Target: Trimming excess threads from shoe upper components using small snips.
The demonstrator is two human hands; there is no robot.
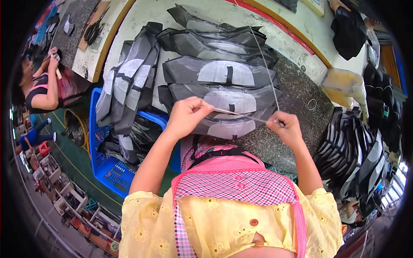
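Note:
A thin pale strip (226, 112) stretches between my two hands, over the nearest of the dark pieces. My left hand (187, 114) pinches its left end between thumb and fingertips. On the other side my right hand (285, 128) is closed at the strip's right end; a small dark object shows in that fist, too little of it to name. A pale cord (267, 71) comes down from the far edge to my right hand. Under the strip lie overlapping black curved cut pieces (185, 71), each with a light grey patch (215, 73) and a short black tab.
More such pieces (135, 77) are heaped at the left, above a blue plastic basket (101, 161) that holds others. Dark stacked pieces (344, 146) stand at right, near a yellowish block (343, 83). Another person (45, 88) sits at far left; a co-worker's hand holds black material (348, 32) at upper right.

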